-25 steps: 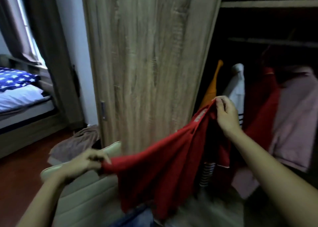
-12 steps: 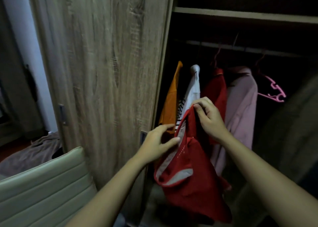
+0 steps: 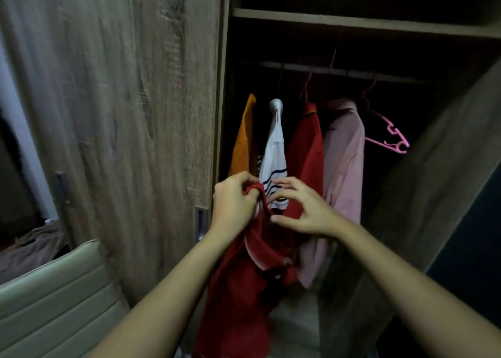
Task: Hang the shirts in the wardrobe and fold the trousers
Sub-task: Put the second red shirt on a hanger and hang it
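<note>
I hold a red shirt point(image 3: 244, 284) in front of the open wardrobe. My left hand point(image 3: 233, 200) grips its bunched top edge. My right hand point(image 3: 303, 211) pinches the red cloth just to the right, thumb underneath and fingers spread above. The rest of the shirt hangs down between my forearms. On the rail point(image 3: 339, 71) behind hang an orange shirt point(image 3: 241, 140), a white shirt with dark stripes point(image 3: 275, 151), a red shirt point(image 3: 307, 146) and a pink shirt point(image 3: 344, 157). An empty pink hanger point(image 3: 387, 132) hangs to their right.
The wardrobe's wooden sliding door point(image 3: 122, 113) stands at left, a shelf point(image 3: 352, 22) above the rail. A beige padded chair back point(image 3: 54, 303) is at lower left, brown cloth point(image 3: 29, 249) on the floor behind it. A second door panel point(image 3: 433, 181) stands at right.
I have moved closer to the wardrobe opening. My left hand came in from the far end of the shirt to its top, beside my right hand. The shirt now hangs bunched instead of stretched.
</note>
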`<state>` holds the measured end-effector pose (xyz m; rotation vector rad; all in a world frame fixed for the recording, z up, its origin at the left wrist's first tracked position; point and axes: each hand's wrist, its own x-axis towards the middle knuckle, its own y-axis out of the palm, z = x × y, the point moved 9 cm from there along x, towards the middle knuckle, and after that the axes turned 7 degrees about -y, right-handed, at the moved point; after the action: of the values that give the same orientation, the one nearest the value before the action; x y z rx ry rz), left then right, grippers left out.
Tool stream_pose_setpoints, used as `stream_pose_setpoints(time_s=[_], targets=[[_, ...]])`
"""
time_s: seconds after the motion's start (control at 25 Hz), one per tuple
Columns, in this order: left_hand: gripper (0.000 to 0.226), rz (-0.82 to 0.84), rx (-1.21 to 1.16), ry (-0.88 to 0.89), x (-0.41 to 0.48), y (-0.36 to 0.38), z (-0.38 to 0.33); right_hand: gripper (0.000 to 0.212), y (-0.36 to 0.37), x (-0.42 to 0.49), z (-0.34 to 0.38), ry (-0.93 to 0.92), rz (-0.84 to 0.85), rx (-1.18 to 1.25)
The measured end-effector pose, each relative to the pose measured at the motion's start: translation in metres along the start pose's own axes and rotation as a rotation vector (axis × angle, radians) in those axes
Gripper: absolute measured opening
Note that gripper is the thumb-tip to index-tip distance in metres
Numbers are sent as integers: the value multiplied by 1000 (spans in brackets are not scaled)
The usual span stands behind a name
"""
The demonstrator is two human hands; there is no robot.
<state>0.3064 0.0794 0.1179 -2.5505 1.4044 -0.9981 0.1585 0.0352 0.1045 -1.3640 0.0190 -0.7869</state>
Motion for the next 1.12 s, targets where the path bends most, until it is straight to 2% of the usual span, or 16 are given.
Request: stream_pose_setpoints(time_s=[0.08,0.24,0.36,0.44,0.52,0.6,0.68,0.76,0.88,0.96,1.04,1.12], targets=[[15,-44,49,-32,2,-13,-7,41,27,9,10,18,-21,4],[13,-199,103,-130,11,-73,7,39,57,29,44,98,-301,170],[12,-300,221,-77,21,-129,13,47,77,49,89,-109,-301,73],[21,-171,413,60,22,-146,31,47,62,69,88,-162,-317,-8],[25,73,696,116,10,-145,78,44,34,89,71,-64,-377,-18],[23,161,755,-7,0,-154,126,45,29,99,67,-31,-291,-172],[20,63,624,-95,4,-171,142,49,51,97,61,-7,-57,-351],[20,8,645,-137,11,-180,145,49,68,84,51,80,108,-412],[26,161,797,-256,14,-160,159,41,56,71,38,275,41,-280],[22,112,697,-295,23,-151,147,39,46,55,28,401,-7,-309],[13,23,581,-286,37,-143,123,43,48,33,21,453,70,-346],[10,15,531,-279,49,-131,107,50,51,9,12,480,178,-303]])
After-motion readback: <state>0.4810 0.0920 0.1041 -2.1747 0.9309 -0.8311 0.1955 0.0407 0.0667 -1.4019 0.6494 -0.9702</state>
